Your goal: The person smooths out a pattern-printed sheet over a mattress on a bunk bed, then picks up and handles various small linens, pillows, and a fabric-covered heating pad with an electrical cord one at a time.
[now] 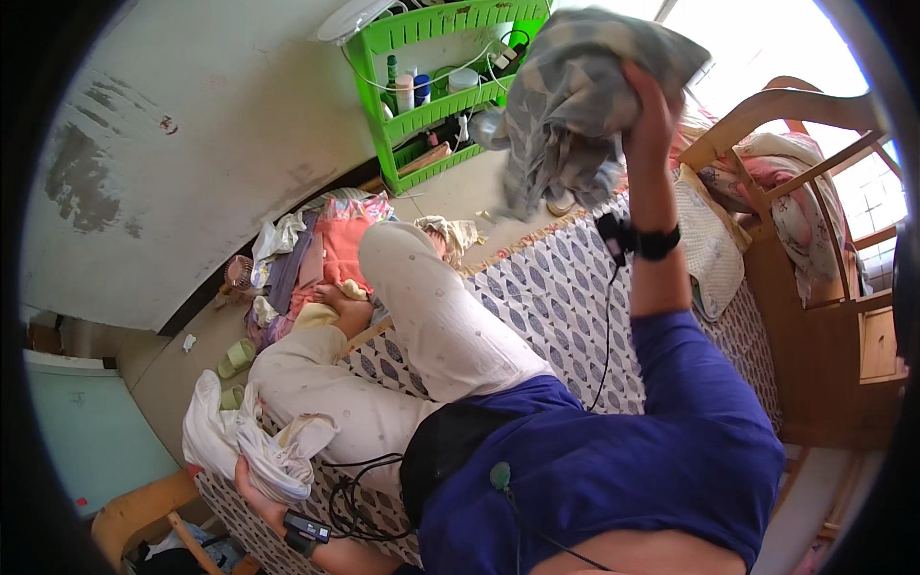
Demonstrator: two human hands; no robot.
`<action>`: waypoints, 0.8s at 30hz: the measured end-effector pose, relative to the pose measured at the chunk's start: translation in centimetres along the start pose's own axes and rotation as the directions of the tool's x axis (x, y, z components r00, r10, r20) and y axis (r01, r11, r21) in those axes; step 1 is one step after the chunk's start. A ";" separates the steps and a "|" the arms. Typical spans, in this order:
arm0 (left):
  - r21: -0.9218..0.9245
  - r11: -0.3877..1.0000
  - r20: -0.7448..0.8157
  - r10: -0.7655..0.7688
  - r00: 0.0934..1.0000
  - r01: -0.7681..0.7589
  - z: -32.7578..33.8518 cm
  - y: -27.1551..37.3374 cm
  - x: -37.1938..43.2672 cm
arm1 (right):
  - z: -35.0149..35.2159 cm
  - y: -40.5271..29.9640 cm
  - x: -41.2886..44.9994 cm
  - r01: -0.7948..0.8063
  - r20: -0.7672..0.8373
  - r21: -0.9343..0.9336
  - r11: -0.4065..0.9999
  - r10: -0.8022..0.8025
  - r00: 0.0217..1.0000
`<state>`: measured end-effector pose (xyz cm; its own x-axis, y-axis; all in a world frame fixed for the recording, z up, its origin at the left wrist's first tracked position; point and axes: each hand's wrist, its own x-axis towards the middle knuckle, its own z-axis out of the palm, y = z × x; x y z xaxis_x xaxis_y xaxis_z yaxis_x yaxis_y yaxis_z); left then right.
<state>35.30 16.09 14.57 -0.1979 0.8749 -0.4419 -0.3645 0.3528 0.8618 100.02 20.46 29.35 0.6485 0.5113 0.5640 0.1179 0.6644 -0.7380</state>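
Note:
My right hand [650,100], raised at the upper right, grips a crumpled grey and beige checked cloth [568,93], blurred in part. The cloth hangs over the floor near the shelf; some fingers are hidden by it. At the lower left, my left hand [255,496] holds a bunched white cloth [262,445] beside my left leg. Most of its fingers are hidden under the folds. Black bands with small devices are on both wrists. My legs, in white patterned trousers, are bent over a fish-patterned bed cover [546,287].
Clothes [341,248] lie in a pile on the floor against the wall, with a small pink fan [238,273] beside them. Green slippers [237,358] are nearby. A green plastic shelf [424,122] holds bottles and cables. Wooden bed frame [812,374], pillow [708,244] and bedding are at right.

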 end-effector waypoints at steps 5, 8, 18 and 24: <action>-0.126 0.991 0.010 -0.040 0.999 0.041 1.1 -0.2 1.0 | -11.1 11.6 -0.1 -0.136 -0.122 -0.124 0.983 0.121 0.985; -0.076 0.993 0.028 -0.089 0.996 0.091 -0.2 2.6 0.2 | -7.8 10.6 0.6 -0.429 -0.150 -0.154 0.890 0.408 0.900; 0.532 0.803 -0.130 0.390 0.912 -0.268 -9.6 2.2 2.6 | -1.6 2.1 2.1 -0.354 0.129 0.184 0.917 0.334 0.933; 0.943 0.102 -0.330 0.405 0.853 0.317 -16.8 -2.1 7.0 | -1.7 -0.6 4.0 -0.431 0.506 0.388 0.815 0.203 0.839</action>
<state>19.44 15.90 5.49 -0.6168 0.7794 -0.1102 0.7582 0.6259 0.1826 103.87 21.19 31.43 0.1872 0.8390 0.5109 -0.4752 0.5325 -0.7004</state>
